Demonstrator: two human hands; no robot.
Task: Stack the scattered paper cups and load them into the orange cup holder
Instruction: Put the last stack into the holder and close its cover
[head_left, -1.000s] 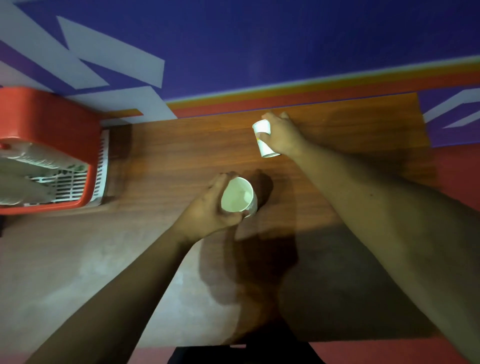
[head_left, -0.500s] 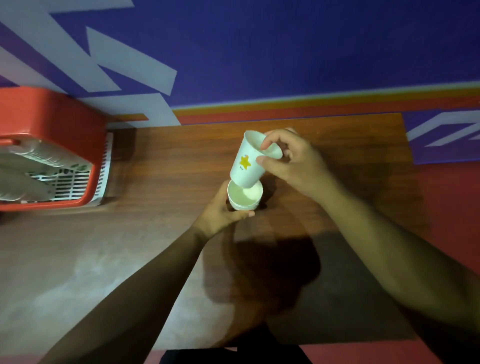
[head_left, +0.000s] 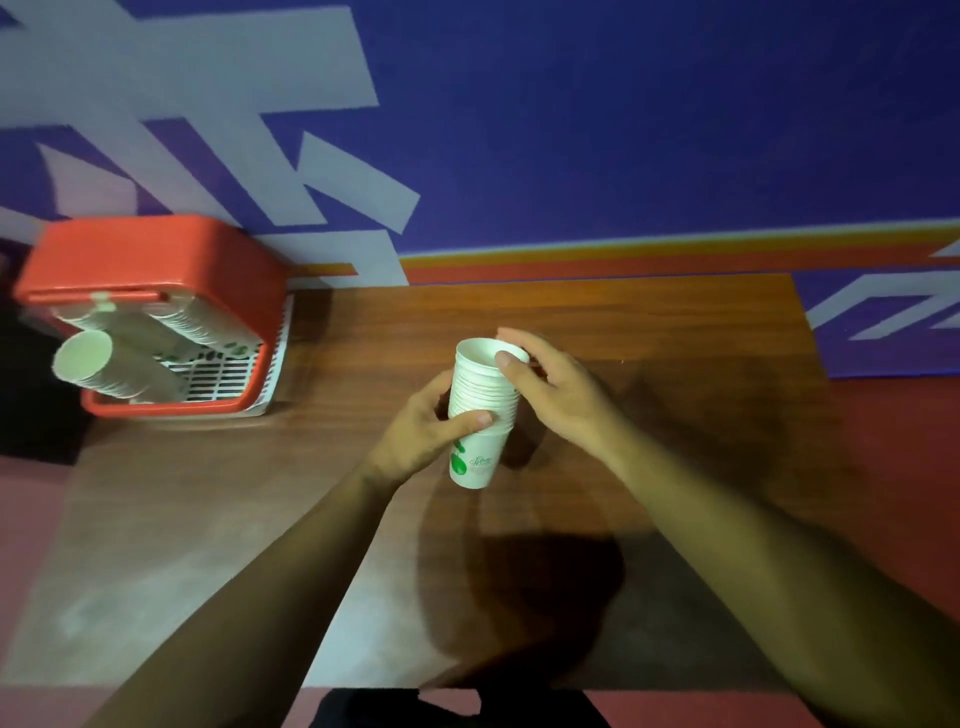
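Cup stack (head_left: 480, 415) now between hands (head_left: 423, 434)

Two hands (head_left: 558, 395), three cup stacks (head_left: 480, 410) (one holder (head_left: 156, 260)).

White, green-printed cups (head_left: 480, 410); orange holder (head_left: 156, 260).

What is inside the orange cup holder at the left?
The orange cup holder holds long stacks of paper cups lying over a white grid. Their far ends are hidden under its top.
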